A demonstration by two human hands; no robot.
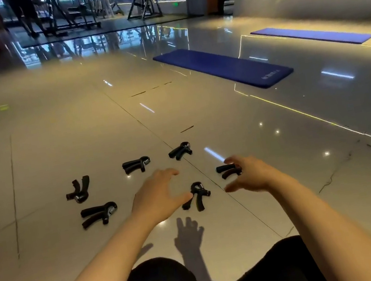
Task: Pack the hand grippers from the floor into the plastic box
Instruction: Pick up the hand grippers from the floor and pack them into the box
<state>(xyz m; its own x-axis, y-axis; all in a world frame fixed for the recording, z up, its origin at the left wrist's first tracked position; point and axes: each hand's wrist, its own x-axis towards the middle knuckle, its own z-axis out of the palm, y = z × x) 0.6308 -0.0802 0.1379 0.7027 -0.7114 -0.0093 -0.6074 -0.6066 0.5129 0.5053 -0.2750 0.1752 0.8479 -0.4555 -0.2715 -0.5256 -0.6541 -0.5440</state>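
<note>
Hand grippers (196, 196) are lying scattered on the glossy floor (283, 173), six in all. Left hand (158, 194) is hovering released beside the nearest one; right hand (250, 175) is reaching with fingers spread over another gripper (227, 170), grasping nothing

Pale printed marking at near end of blue exercise mat (223, 66), lying on floor (56, 137): characters too small and blurred to read. No other text legible.
</note>
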